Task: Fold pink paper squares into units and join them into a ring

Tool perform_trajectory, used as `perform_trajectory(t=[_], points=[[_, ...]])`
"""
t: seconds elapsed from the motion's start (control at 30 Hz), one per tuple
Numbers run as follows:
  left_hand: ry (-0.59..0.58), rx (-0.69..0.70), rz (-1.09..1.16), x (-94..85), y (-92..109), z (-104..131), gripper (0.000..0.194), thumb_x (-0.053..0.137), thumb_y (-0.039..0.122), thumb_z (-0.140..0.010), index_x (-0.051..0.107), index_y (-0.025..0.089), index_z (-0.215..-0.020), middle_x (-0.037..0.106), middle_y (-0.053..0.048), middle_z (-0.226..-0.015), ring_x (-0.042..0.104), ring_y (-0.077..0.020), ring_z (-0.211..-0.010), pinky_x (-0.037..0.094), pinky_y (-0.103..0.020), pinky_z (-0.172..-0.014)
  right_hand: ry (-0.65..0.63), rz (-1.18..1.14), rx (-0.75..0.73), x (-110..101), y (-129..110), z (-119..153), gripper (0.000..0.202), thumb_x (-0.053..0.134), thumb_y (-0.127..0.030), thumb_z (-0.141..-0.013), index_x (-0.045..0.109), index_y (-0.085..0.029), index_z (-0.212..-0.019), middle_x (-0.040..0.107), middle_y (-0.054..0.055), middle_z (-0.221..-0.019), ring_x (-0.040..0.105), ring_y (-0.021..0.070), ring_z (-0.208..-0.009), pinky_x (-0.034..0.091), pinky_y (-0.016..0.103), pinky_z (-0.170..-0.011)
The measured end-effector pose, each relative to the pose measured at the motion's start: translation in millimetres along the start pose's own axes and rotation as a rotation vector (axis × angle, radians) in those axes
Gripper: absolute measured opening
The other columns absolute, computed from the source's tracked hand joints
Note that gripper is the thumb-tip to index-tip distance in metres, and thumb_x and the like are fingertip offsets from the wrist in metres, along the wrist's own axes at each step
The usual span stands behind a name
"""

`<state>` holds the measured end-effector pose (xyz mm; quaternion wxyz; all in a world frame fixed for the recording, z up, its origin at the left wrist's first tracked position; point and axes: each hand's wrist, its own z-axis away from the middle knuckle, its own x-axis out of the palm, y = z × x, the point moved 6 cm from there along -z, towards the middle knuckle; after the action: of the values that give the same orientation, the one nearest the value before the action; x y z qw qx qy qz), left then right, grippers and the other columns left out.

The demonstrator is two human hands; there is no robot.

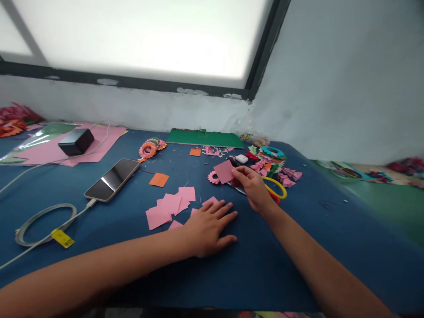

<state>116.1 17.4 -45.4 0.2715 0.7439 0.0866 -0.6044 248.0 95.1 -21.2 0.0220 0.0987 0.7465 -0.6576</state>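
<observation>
Between the thumb and fingers of my right hand is a pink paper square, held up off the table. My left hand lies flat on the blue tabletop with its fingers spread. Loose pink squares overlap just left of that hand, and a few corners show partly hidden by its fingers. Behind the raised square sits a pink scalloped paper ring. Scissors with yellow and red handles seem to lie under my right wrist, largely covered by it.
A phone on a white cable lies left, near a black box on pink sheets. Orange squares, scalloped rings and a green board are further back. Paper cut-outs pile up at the right rear, below the wall.
</observation>
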Motion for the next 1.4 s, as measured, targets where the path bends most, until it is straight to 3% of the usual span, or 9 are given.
perform_trajectory(t=[0.13, 0.27, 0.47, 0.67, 0.8, 0.87, 1.07, 1.23, 1.4], points=[[-0.021, -0.063, -0.039, -11.5, -17, 24, 0.054, 0.029, 0.047, -0.094, 0.03, 0.021, -0.141, 0.028, -0.009, -0.148, 0.023, -0.0275, -0.137, 0.017, -0.049, -0.111, -0.1, 0.056, -0.006, 8, -3, 3, 0.03, 0.053, -0.032, -0.089, 0.054, -0.016, -0.115, 0.058, 0.008, -0.113, 0.06, 0.0199, -0.094, 0.051, 0.04, -0.079], [-0.016, -0.151, -0.061, -23.0, -39, 48, 0.05, 0.028, 0.041, -0.095, 0.028, 0.023, -0.141, 0.027, -0.008, -0.149, 0.024, -0.0275, -0.137, 0.02, -0.051, -0.109, -0.32, 0.155, 0.019, 28, 1, 13, 0.029, 0.054, -0.031, -0.089, 0.055, -0.015, -0.114, 0.059, 0.007, -0.112, 0.06, 0.0193, -0.093, 0.052, 0.04, -0.078], [0.032, -0.259, -0.033, -38.6, -63, 74, 0.048, 0.033, 0.039, -0.094, 0.036, 0.02, -0.138, 0.04, -0.01, -0.142, 0.031, -0.0297, -0.133, 0.019, -0.056, -0.108, -0.538, 0.322, 0.036, 47, 7, 26, 0.028, 0.054, -0.031, -0.089, 0.056, -0.015, -0.111, 0.06, 0.007, -0.108, 0.061, 0.0183, -0.09, 0.052, 0.038, -0.076], [0.179, -0.349, 0.069, -52.9, -67, 64, 0.041, 0.044, 0.04, -0.091, 0.048, 0.017, -0.124, 0.059, -0.011, -0.121, 0.055, -0.0241, -0.11, 0.046, -0.04, -0.09, -0.618, 0.464, -0.044, 54, 5, 31, 0.024, 0.054, -0.032, -0.089, 0.058, -0.014, -0.105, 0.062, 0.006, -0.102, 0.062, 0.0168, -0.085, 0.052, 0.037, -0.074], [0.179, -0.287, 0.139, -50.4, -72, 43, 0.022, 0.048, 0.031, -0.092, 0.058, 0.015, -0.104, 0.065, -0.004, -0.09, 0.062, -0.0154, -0.079, 0.052, -0.031, -0.069, -0.582, 0.537, -0.136, 55, -1, 28, 0.021, 0.055, -0.032, -0.088, 0.062, -0.014, -0.095, 0.064, 0.004, -0.094, 0.062, 0.0159, -0.083, 0.051, 0.036, -0.076], [0.164, -0.253, 0.147, -47.9, -76, 34, 0.02, 0.05, 0.029, -0.091, 0.059, 0.013, -0.099, 0.064, -0.003, -0.087, 0.062, -0.014, -0.073, 0.052, -0.031, -0.067, -0.544, 0.556, -0.185, 55, -5, 27, 0.018, 0.057, -0.031, -0.087, 0.064, -0.015, -0.09, 0.066, 0.003, -0.088, 0.062, 0.0152, -0.08, 0.051, 0.035, -0.074], [0.173, -0.156, 0.1, -41.7, -81, 22, 0.015, 0.054, 0.025, -0.089, 0.062, 0.013, -0.093, 0.064, -0.003, -0.088, 0.061, -0.0152, -0.078, 0.052, -0.033, -0.07, -0.494, 0.589, -0.363, 55, -10, 34, 0.008, 0.063, -0.02, -0.08, 0.069, -0.018, -0.085, 0.069, 0.003, -0.079, 0.063, 0.0153, -0.071, 0.049, 0.027, -0.064], [0.195, -0.032, 0.062, -40.4, -78, 26, 0.018, 0.048, 0.018, -0.089, 0.065, 0.019, -0.095, 0.067, -0.004, -0.095, 0.061, -0.0172, -0.09, 0.05, -0.03, -0.075, -0.512, 0.604, -0.567, 51, -8, 46, 0.015, 0.055, -0.019, -0.085, 0.067, -0.02, -0.094, 0.069, 0.006, -0.091, 0.063, 0.0168, -0.085, 0.051, 0.031, -0.077], [0.194, 0.095, 0.007, -42.5, -72, 32, 0.025, 0.042, 0.011, -0.088, 0.064, 0.019, -0.097, 0.068, -0.004, -0.099, 0.061, -0.0176, -0.093, 0.049, -0.029, -0.08, -0.582, 0.659, -0.761, 48, -9, 57, 0.022, 0.049, -0.015, -0.087, 0.065, -0.019, -0.101, 0.069, 0.009, -0.098, 0.063, 0.0177, -0.089, 0.052, 0.03, -0.076]])
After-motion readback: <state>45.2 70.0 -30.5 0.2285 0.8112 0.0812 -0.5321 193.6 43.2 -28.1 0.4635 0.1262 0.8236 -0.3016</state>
